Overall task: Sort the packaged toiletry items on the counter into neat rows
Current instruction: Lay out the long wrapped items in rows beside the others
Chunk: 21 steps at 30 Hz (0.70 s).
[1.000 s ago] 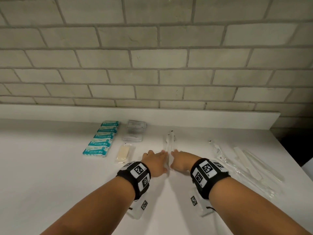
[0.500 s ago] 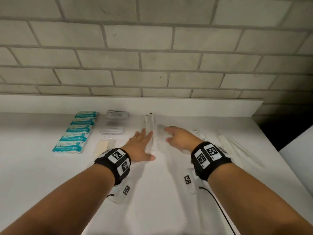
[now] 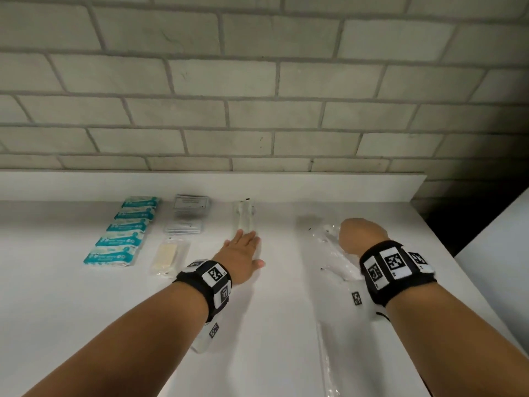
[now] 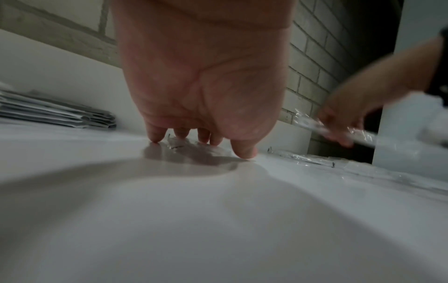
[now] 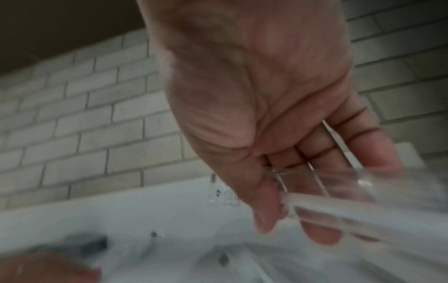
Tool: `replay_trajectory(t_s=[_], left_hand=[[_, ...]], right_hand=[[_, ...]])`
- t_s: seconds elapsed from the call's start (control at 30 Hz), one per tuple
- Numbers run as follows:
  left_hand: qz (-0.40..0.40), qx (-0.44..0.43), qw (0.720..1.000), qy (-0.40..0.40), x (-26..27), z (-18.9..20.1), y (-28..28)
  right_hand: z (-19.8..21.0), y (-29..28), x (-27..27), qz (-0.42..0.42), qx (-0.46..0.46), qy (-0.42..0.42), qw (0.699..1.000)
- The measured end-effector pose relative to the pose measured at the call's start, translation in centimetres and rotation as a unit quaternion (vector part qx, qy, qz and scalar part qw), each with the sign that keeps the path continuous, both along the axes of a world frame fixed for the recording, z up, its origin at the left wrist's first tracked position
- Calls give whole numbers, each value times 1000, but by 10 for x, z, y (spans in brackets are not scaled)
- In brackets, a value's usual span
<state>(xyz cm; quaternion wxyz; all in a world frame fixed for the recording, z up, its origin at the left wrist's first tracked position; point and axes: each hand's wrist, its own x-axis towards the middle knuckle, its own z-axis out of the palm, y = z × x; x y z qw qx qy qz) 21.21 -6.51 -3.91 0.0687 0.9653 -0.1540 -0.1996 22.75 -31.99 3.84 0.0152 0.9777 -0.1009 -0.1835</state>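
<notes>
Right wrist view motion-blurred; clear packet (image 5: 344, 208) contents unreadable; print on grey sachets (image 3: 191, 202) too small.

Five teal packets (image 3: 121, 230) lie in a column on the counter (image 3: 71, 310). Beside them sit two stacks of grey sachets (image 3: 191, 202), uncountable from here, and one cream bar in clear wrap (image 3: 167, 255).

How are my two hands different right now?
The left hand lies flat on the counter with straight fingers pressing the near end of a clear packet. The right hand is raised, its fingers curled in a grip round another clear wrapped item. Both wear black wristbands with printed markers.
</notes>
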Motion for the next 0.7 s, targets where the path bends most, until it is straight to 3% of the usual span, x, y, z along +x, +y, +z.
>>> replay_trajectory(t_s=[0.17, 0.27, 0.47, 0.7], left_hand=[[3, 11, 1000, -12, -1, 0, -3], [1, 8, 1000, -9, -2, -1, -1], [6, -9, 1000, 1, 0, -2, 0], [28, -42, 999, 3, -1, 0, -4]], right_hand=[[11, 53, 24, 60, 155, -103, 981], [-6, 73, 24, 70, 203, -96, 972], [-41, 79, 23, 130, 117, 27, 984], [-51, 114, 6, 212, 60, 38, 975]])
